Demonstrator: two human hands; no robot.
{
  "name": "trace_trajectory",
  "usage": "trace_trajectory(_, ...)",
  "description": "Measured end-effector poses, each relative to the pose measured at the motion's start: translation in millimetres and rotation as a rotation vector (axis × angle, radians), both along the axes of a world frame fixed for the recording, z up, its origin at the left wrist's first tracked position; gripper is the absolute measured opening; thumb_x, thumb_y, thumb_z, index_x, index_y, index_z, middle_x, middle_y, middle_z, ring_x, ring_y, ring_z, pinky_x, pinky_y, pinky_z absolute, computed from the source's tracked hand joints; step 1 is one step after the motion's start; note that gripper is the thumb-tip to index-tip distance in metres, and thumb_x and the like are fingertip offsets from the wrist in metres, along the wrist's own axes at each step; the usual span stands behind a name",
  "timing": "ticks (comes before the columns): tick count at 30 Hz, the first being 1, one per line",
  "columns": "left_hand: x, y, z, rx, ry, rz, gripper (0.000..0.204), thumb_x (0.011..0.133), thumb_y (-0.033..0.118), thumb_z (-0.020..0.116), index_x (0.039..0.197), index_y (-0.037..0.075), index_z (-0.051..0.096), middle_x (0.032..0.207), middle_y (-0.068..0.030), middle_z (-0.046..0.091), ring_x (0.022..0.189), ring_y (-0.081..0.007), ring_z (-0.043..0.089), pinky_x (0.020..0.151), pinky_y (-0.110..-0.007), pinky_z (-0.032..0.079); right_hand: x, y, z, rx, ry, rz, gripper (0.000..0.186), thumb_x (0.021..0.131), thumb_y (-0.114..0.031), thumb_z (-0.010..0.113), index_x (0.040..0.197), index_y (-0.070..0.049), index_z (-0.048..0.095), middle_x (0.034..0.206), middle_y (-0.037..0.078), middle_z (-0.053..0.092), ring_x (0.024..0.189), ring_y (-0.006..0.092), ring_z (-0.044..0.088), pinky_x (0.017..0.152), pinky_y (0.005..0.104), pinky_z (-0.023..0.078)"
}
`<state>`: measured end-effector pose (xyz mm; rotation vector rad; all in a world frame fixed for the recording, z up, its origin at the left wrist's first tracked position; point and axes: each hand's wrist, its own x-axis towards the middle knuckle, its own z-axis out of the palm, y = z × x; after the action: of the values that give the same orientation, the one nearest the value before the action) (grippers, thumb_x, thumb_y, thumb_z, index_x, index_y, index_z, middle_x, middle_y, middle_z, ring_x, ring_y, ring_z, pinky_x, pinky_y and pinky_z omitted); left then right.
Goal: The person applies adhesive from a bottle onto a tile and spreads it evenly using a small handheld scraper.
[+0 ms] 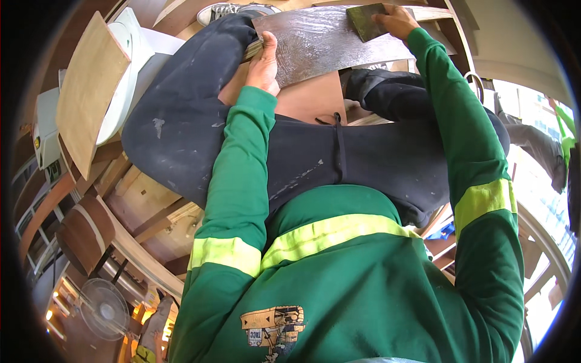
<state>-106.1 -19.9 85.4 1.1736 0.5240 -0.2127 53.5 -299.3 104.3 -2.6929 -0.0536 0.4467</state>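
Note:
A flat panel point(315, 41) with streaky brown-grey grain and a glossy, wet-looking surface lies across the top, beyond my lap. My left hand point(264, 68) grips its left end, the thumb on top and the fingers hidden beneath. At the panel's right part, my right hand point(396, 23) is closed on a dark olive, flat rectangular pad point(365, 23). The pad is tilted over the panel's face; whether it touches the surface I cannot tell. A plain reddish-brown board point(311, 97) shows below the panel, between my thighs.
At left, a wooden board point(91, 91) leans on a round white object point(124, 72). Wooden framing point(163, 221) and a brown chair point(85, 233) stand lower left, near a fan point(106, 308). Another person's grey-trousered leg point(535, 148) appears at right. A sneaker point(224, 12) is at the top.

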Motion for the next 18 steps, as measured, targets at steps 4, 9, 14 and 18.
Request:
trace_trajectory(4, 5, 7, -23, 0.002, -0.019, 0.007, 0.11, 0.081, 0.079, 0.057, 0.153, 0.0, 0.03, 0.158, -0.0126, 0.033, 0.145, -0.0235, 0.029, 0.119, -0.043, 0.024, 0, -10, -14, 0.0, -0.096, -0.03, 0.041, 0.078, -0.03, 0.067, 0.108, -0.002, 0.07, 0.102, 0.023, 0.069, 0.097, 0.0362, 0.067, 0.08, 0.0425, 0.053)
trace_trajectory(9, 8, 11, -39, -0.005, -0.032, 0.009, 0.113, 0.079, 0.079, 0.058, 0.152, -0.003, 0.03, 0.159, -0.0145, 0.031, 0.146, -0.0245, 0.026, 0.12, -0.043, 0.021, -7, 1, -27, 0.081, -0.208, 0.075, 0.041, 0.078, -0.026, 0.065, 0.11, -0.001, 0.069, 0.104, 0.025, 0.069, 0.101, 0.0375, 0.066, 0.084, 0.0434, 0.053)
trace_trajectory(14, 8, 14, -47, -0.016, -0.029, 0.015, 0.116, 0.078, 0.079, 0.06, 0.152, -0.006, 0.03, 0.16, -0.0164, 0.029, 0.147, -0.0255, 0.024, 0.121, -0.044, 0.018, -5, 11, -24, 0.041, -0.038, -0.016, 0.043, 0.079, -0.024, 0.064, 0.115, -0.001, 0.067, 0.103, 0.025, 0.069, 0.103, 0.0388, 0.065, 0.088, 0.045, 0.051)
trace_trajectory(18, 11, 14, -52, -0.031, -0.037, 0.012, 0.119, 0.077, 0.079, 0.061, 0.151, -0.008, 0.03, 0.161, -0.0179, 0.028, 0.149, -0.0262, 0.022, 0.121, -0.044, 0.016, -11, 11, -25, 0.14, -0.155, 0.087, 0.042, 0.079, -0.024, 0.064, 0.114, -0.001, 0.067, 0.101, 0.025, 0.07, 0.101, 0.0386, 0.066, 0.086, 0.0446, 0.052)
